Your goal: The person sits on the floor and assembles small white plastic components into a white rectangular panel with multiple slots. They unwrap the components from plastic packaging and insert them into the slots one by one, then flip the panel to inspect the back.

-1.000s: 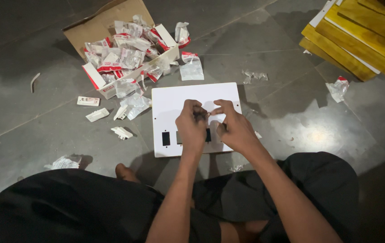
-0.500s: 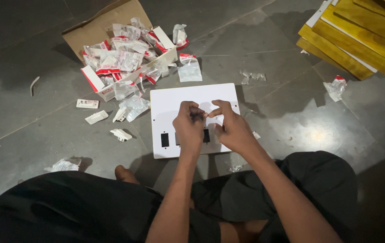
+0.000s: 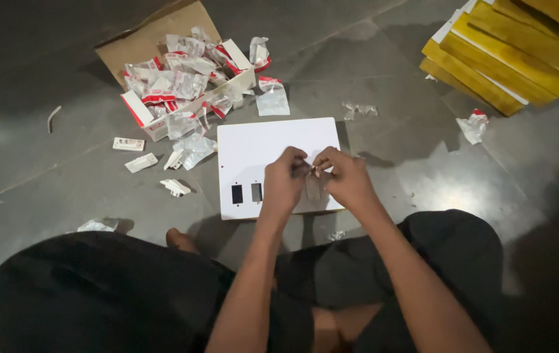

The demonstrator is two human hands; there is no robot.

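Both forearms extend from the near edge toward the middle of the scene, and the hands meet over the near right part of the white panel [image 3: 273, 147]. The left hand [image 3: 284, 185] is curled, knuckles up, fingers closed in a narrow pinch. The right hand [image 3: 346, 180] faces it, thumb and forefinger pinched at the same spot. Between the fingertips hangs a small clear packet [image 3: 312, 186]; its contents cannot be made out, probably a small part.

The panel lies flat on the grey floor [image 3: 410, 170], with two dark rectangular cutouts [image 3: 246, 193] just left of the left hand. To the far left, an open cardboard box [image 3: 155, 49] holds many red-and-white packets [image 3: 175, 85], some spilled beside it. Loose white parts [image 3: 142, 162] lie left of the panel. Yellow boards [image 3: 508, 52] are stacked at the far right. The hands cover the panel's near right corner.
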